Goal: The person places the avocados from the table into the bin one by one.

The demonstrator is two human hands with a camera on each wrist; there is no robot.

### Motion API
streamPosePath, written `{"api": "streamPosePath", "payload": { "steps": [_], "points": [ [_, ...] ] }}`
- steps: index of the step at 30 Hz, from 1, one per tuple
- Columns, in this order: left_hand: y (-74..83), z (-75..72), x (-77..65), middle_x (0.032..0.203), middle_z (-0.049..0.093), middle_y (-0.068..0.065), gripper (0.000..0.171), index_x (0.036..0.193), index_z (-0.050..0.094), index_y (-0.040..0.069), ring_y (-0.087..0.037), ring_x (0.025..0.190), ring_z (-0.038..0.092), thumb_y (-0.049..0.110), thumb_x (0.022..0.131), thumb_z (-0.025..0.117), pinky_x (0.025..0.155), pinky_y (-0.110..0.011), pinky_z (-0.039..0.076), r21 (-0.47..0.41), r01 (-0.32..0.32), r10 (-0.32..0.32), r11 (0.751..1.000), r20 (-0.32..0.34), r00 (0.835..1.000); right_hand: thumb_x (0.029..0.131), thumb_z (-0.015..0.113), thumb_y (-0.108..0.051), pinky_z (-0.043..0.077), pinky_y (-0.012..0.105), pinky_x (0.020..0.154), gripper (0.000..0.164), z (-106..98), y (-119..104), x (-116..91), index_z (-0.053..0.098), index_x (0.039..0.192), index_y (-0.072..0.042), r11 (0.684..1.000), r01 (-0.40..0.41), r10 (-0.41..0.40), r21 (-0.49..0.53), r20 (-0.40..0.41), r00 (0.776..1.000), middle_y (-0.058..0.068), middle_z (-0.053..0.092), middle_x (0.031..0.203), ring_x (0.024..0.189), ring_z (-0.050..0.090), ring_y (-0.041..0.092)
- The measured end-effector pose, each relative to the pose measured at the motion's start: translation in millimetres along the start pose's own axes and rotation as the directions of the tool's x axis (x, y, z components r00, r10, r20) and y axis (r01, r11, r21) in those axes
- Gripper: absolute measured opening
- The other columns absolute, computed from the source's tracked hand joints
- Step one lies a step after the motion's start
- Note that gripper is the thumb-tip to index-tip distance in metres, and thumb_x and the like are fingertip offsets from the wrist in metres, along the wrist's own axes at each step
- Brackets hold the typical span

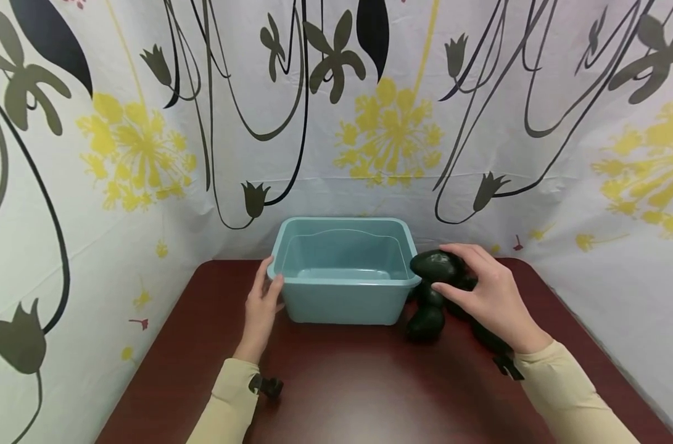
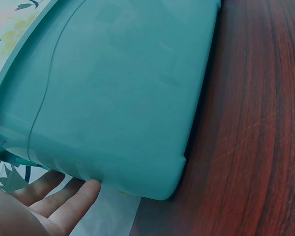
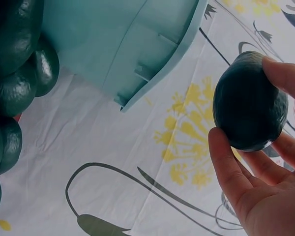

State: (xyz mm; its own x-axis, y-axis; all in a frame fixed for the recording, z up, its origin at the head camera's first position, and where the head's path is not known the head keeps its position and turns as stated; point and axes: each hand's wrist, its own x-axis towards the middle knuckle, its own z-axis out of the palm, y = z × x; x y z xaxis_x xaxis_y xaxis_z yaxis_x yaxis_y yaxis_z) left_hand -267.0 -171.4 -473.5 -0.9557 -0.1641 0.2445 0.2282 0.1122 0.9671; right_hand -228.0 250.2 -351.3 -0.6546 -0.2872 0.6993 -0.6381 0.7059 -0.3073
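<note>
A dark green avocado (image 1: 433, 266) is pinched between the thumb and fingers of my right hand (image 1: 495, 295), raised beside the right rim of a light blue plastic bin (image 1: 342, 303). The right wrist view shows the same avocado (image 3: 250, 103) with fingertips on both sides of it. Along the bin's left end, my left hand (image 1: 260, 316) rests its fingers, with the thumb at the front left corner. In the left wrist view, extended fingers (image 2: 81, 201) touch the bin's outer wall (image 2: 118, 98) below the rim. The bin's visible inside floor is bare.
Several more avocados (image 1: 426, 324) lie heaped on the dark red-brown wooden table (image 1: 336, 382) against the bin's right side, partly under my right hand. Behind and on both sides hangs a white cloth (image 1: 336, 154) printed with flowers and vines.
</note>
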Motion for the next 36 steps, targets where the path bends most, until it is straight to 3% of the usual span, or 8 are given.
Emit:
{"api": "streamPosePath", "payload": {
  "steps": [7, 14, 27, 36],
  "points": [
    [-1.1, 0.5, 2.2, 0.154, 0.042, 0.000, 0.054, 0.148, 0.037, 0.055, -0.023, 0.131, 0.050, 0.055, 0.098, 0.058, 0.092, -0.061, 0.050, 0.000, -0.007, 0.007, 1.000, -0.005, 1.000, 0.075, 0.091, -0.026, 0.047, 0.016, 0.074, 0.068, 6, 1, 10, 0.061, 0.137, -0.023, 1.000, 0.017, -0.017, 0.002, 0.007, 1.000, -0.010, 0.059, 0.128, 0.100, 0.058, 0.005],
    [-0.6, 1.1, 3.7, 0.153, 0.043, 0.003, 0.056, 0.149, 0.037, 0.053, -0.022, 0.131, 0.050, 0.059, 0.097, 0.057, 0.091, -0.059, 0.051, -0.001, -0.002, 0.002, 1.000, -0.002, 1.000, 0.075, 0.091, -0.027, 0.047, 0.019, 0.078, 0.069, 9, -3, 25, 0.061, 0.137, -0.023, 0.999, 0.044, -0.044, -0.008, 0.022, 0.999, -0.009, 0.058, 0.128, 0.105, 0.058, 0.007],
    [-0.5, 2.5, 4.4, 0.152, 0.043, 0.006, 0.054, 0.148, 0.037, 0.055, -0.023, 0.130, 0.051, 0.055, 0.098, 0.057, 0.091, -0.059, 0.051, 0.012, 0.010, -0.010, 1.000, -0.010, 1.000, 0.077, 0.090, -0.025, 0.052, 0.016, 0.080, 0.069, 16, -12, 50, 0.059, 0.139, -0.023, 0.995, 0.075, -0.079, 0.070, 0.062, 0.995, -0.010, 0.056, 0.129, 0.107, 0.059, 0.006],
    [-1.0, 2.1, 4.4, 0.151, 0.043, 0.007, 0.056, 0.147, 0.037, 0.057, -0.023, 0.130, 0.051, 0.062, 0.095, 0.057, 0.090, -0.058, 0.052, 0.027, 0.007, -0.007, 1.000, -0.016, 1.000, 0.078, 0.089, -0.028, 0.055, 0.023, 0.081, 0.069, 25, -17, 65, 0.059, 0.139, -0.026, 0.992, 0.100, -0.106, 0.077, 0.081, 0.991, -0.012, 0.057, 0.128, 0.107, 0.059, 0.005]
  ]
}}
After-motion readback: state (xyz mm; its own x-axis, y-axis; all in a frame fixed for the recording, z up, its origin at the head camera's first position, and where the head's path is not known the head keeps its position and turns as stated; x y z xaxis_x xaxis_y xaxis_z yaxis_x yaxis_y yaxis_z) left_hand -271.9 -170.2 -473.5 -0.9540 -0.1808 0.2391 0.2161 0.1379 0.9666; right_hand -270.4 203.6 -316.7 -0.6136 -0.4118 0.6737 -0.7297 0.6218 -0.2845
